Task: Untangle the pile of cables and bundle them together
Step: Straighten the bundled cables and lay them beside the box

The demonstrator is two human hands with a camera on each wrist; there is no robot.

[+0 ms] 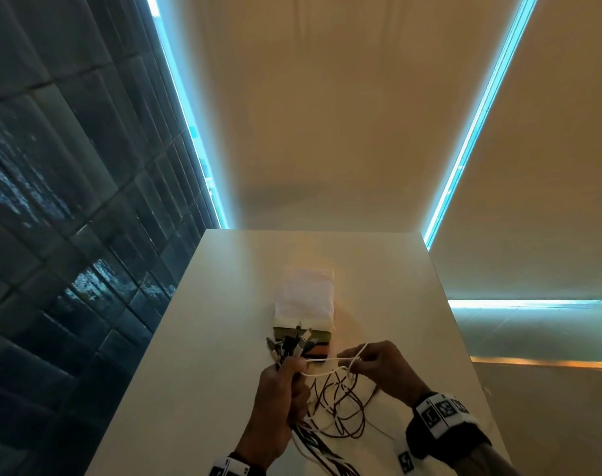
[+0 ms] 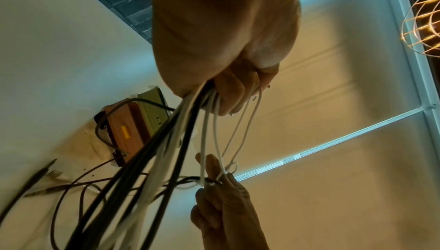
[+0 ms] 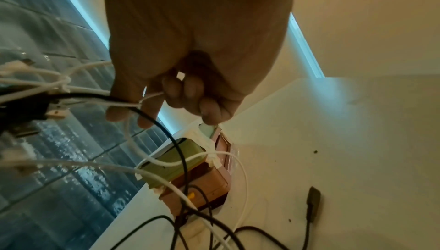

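My left hand (image 1: 289, 383) grips a bundle of black and white cables (image 2: 171, 141) upright, their plug ends (image 1: 289, 345) sticking out above the fist. A thin white cable (image 1: 323, 360) runs from that fist to my right hand (image 1: 358, 367), which pinches it at a small knot (image 2: 228, 169). In the right wrist view the right hand (image 3: 181, 99) holds the white cable (image 3: 152, 95) between curled fingers. Loose dark and white cable loops (image 1: 340, 410) lie on the white table (image 1: 206, 372) below both hands.
A stack of boxes (image 1: 304, 304) partly wrapped in white paper stands just beyond the hands, green and brown boxes (image 3: 185, 165) showing. A black plug (image 3: 313, 203) lies on the table to the right. Dark tiled wall (image 1: 69, 235) lies left of the table edge.
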